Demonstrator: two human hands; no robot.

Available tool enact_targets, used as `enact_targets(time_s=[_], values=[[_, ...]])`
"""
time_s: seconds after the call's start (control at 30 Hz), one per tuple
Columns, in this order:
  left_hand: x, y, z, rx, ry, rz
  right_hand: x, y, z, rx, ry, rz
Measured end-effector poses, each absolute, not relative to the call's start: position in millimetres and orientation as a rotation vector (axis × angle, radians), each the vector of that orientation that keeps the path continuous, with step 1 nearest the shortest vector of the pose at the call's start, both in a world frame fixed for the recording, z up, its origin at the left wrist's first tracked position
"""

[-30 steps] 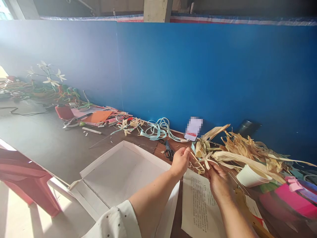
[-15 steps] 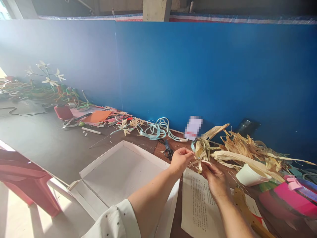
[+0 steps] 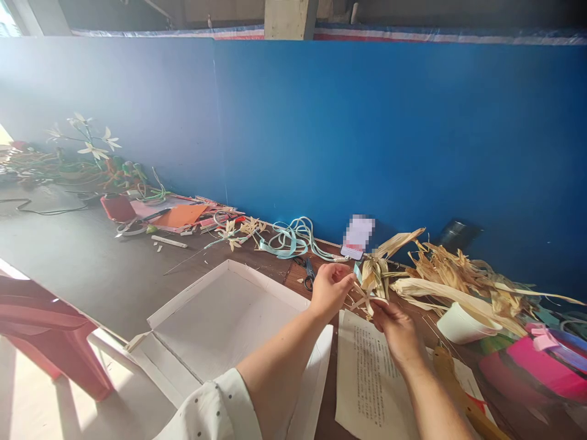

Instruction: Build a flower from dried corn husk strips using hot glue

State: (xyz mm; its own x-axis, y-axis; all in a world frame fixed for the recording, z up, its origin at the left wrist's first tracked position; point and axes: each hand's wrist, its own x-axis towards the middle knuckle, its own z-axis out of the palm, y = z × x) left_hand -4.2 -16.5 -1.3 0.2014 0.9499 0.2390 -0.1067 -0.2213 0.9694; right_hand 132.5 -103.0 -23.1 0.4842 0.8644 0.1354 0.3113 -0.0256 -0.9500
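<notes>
My right hand (image 3: 397,327) pinches a small star-shaped corn husk flower (image 3: 365,300) between thumb and fingers, above the table. Just left of the flower is my left hand (image 3: 331,288), its fingers loosely bent and apart, with nothing visible in them. Right behind the flower lies a bunch of pale dried husk (image 3: 375,275). Black scissors (image 3: 309,276) lie behind my left hand, partly covered by it. Under my right hand is a printed sheet (image 3: 360,373).
A white box lid (image 3: 229,324) lies at left. Along the blue partition (image 3: 389,134) are a phone (image 3: 358,237), coiled cord (image 3: 298,235), finished husk flowers (image 3: 232,234) and dried husks (image 3: 452,269). A white cup (image 3: 468,324), yellow glue gun (image 3: 454,385) and pink container (image 3: 541,363) stand right.
My left hand has drawn back slightly left and up from the flower, and its fingers have loosened. My right hand stays almost in place, still holding the flower.
</notes>
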Motion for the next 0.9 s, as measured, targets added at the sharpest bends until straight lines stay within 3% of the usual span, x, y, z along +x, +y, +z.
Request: enact_targets(time_s=[0.23, 0.53, 0.9], values=[[-10.4, -14.2, 5.7, 1.81, 0.737, 1.214, 124.0, -103.8, -14.9, -1.603, -1.249, 0.676], [-8.1, -10.3, 1.2, 1.183, 0.697, 0.784, 127.5, -107.4, -15.7, -1.553, -1.334, 0.812], [-10.8, -10.3, 3.8, 1.057, 0.593, 0.704, 128.6, -108.4, -17.1, -1.489, -1.398, 0.857]])
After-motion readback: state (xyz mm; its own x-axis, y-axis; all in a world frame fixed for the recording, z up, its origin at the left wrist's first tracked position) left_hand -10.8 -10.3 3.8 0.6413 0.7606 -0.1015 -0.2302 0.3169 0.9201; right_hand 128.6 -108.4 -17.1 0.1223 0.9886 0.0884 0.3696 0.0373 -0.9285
